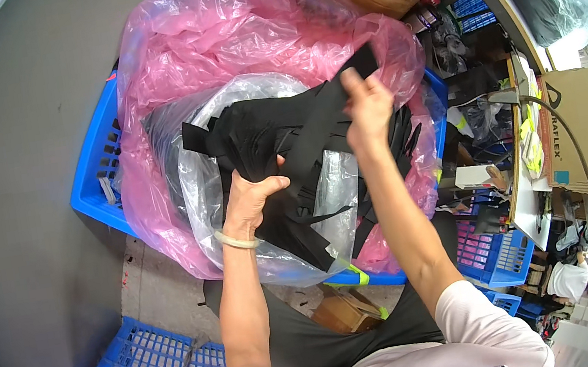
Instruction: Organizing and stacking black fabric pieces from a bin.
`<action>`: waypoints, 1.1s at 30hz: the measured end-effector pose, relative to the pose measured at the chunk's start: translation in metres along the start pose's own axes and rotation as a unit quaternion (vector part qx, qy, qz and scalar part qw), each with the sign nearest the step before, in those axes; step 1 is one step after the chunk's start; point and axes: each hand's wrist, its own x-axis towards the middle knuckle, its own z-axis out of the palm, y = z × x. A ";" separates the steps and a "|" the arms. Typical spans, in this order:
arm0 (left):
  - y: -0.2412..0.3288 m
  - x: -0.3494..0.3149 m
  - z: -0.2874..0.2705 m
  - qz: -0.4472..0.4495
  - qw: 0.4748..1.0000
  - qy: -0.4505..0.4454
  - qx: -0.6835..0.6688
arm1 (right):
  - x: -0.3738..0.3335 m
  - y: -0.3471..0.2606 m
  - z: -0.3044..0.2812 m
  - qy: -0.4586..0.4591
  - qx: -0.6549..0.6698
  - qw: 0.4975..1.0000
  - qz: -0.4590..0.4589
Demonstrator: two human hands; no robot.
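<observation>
Left hand (253,194) gripping bundle of black fabric strips (280,143) over clear plastic bag (195,191); right hand (368,106) fingers pinching 1 black strip (360,65).

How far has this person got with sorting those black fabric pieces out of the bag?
Done: the left hand already grips a gathered bundle of black fabric pieces. In hand: the right hand pinches one black strip and lifts it over the bundle. Left: more black pieces lie loose in the clear plastic bag, inside the pink bag in the blue basket. How many remain underneath cannot be seen.
</observation>
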 end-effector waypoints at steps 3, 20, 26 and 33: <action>-0.002 -0.001 0.001 0.002 1.000 -0.012 -0.024 | 0.037 -0.032 -0.007 0.054 0.224 0.970 0.082; -0.018 0.009 -0.006 0.020 0.989 0.006 -0.145 | -0.135 0.006 0.037 -0.136 -0.293 0.912 -0.251; -0.003 0.001 -0.001 0.028 0.990 0.042 -0.128 | -0.122 -0.006 0.010 -0.387 -0.294 0.861 -0.151; -0.011 0.015 -0.003 -0.001 0.986 0.062 -0.152 | -0.149 0.023 -0.056 -0.440 -0.477 0.755 -0.094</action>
